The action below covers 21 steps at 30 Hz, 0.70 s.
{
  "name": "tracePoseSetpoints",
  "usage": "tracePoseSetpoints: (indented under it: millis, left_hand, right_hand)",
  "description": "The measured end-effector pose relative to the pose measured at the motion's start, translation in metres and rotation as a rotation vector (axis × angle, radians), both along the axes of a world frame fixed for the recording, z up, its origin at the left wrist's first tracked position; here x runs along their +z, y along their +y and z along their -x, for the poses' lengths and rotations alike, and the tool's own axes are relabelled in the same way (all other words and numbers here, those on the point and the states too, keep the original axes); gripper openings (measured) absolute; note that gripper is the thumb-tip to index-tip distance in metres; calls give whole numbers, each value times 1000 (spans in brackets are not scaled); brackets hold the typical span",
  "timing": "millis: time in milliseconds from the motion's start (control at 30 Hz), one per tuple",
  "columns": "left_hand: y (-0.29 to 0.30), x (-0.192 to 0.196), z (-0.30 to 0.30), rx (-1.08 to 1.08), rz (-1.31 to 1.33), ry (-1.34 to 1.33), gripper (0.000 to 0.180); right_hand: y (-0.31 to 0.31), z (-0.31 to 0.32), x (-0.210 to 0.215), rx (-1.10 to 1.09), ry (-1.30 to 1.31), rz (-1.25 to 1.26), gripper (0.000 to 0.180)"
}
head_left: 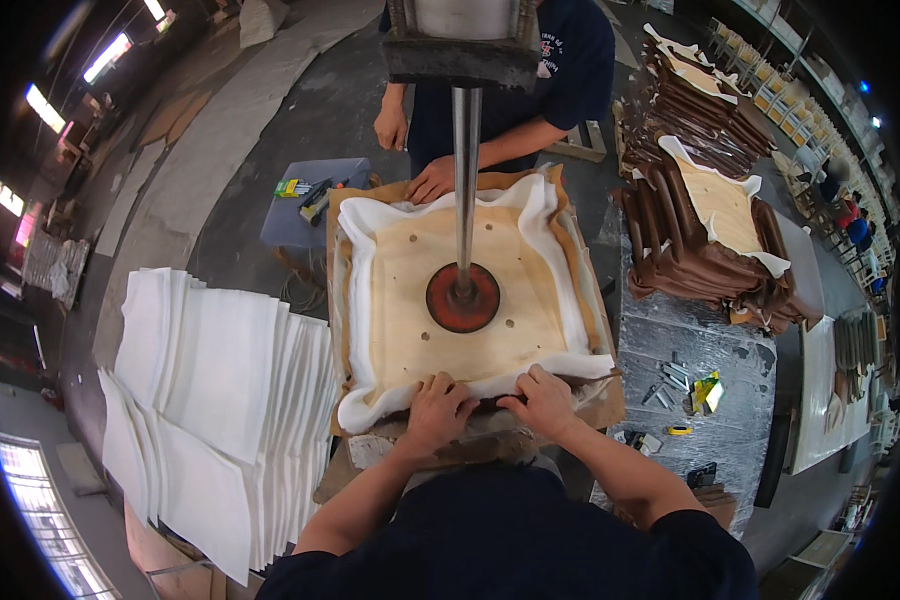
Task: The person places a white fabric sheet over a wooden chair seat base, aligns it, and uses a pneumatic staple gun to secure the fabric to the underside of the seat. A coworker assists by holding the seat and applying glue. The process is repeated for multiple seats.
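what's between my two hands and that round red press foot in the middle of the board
In the head view, past the left hand and right hand comes the white padding, then bare plywood board up to the red disc.

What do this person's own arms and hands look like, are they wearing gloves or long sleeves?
No gloves: the left hand and right hand are both bare, with no rings or watch visible. The forearms are uncovered too. A dark navy short-sleeved shirt ends near the elbows.

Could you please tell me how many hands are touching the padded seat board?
3: left hand and right hand on the white-padded plywood seat board near edge; co-worker's hand at the far edge.
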<state>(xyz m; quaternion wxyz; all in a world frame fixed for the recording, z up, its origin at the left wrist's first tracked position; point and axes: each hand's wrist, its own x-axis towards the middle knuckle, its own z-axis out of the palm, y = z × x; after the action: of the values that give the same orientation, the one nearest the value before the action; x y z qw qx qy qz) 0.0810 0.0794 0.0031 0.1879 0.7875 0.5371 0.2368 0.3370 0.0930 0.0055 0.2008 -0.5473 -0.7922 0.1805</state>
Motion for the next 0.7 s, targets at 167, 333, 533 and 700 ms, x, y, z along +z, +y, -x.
tracePoseSetpoints:
  millis: [167, 333, 533, 700]
  left_hand:
    - [-1, -1, -5, 11, -28, -2, 22]
    - [-1, -4, 0, -7, -43, -4, 23]
    - [1, -5, 5, -28, -37, 10, 23]
    - [2, -4, 5, -43, -29, 28, 25]
  right_hand:
    - [-4, -2, -2, -14, 2, -44, 46]
    - [-6, -1, -5, -12, 46, -77, 46]
    - [-13, 4, -7, -31, 27, -9, 47]
    - [-13, 4, -5, -22, 46, -42, 47]
